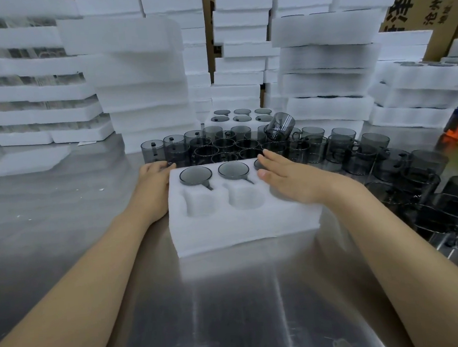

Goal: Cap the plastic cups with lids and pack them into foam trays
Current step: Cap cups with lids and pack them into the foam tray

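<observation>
While left hand (153, 180) curls round far-left corner of white rectangular foam tray (241, 227), right hand (286, 179) lies flat, fingers straight, on its right end.

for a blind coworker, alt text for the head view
A left hand grips the far corner of a white foam tray on a steel table, right hand flat on top. Grey cups fill its far row; two near pockets are empty.
</observation>
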`<action>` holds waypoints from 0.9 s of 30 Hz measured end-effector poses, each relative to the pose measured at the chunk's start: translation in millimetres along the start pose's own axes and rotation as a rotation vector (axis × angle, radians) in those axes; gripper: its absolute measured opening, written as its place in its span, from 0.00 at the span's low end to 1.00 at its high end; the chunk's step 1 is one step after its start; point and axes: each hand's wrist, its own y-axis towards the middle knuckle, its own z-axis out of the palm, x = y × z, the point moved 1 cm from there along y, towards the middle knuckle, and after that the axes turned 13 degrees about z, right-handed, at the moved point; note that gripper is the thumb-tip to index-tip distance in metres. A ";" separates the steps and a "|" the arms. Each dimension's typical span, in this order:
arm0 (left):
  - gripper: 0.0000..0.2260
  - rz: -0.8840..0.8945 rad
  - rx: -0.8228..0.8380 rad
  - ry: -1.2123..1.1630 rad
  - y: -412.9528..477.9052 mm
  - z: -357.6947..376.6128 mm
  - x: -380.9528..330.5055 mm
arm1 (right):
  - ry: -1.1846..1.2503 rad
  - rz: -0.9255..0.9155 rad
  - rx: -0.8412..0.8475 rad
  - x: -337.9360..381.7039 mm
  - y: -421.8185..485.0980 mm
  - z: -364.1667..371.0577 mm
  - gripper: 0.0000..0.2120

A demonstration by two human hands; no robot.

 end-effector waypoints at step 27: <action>0.12 -0.059 -0.978 -0.408 -9.4 -73.0 -49.1 | 0.109 -0.216 -0.531 23.3 -12.4 2.5 0.20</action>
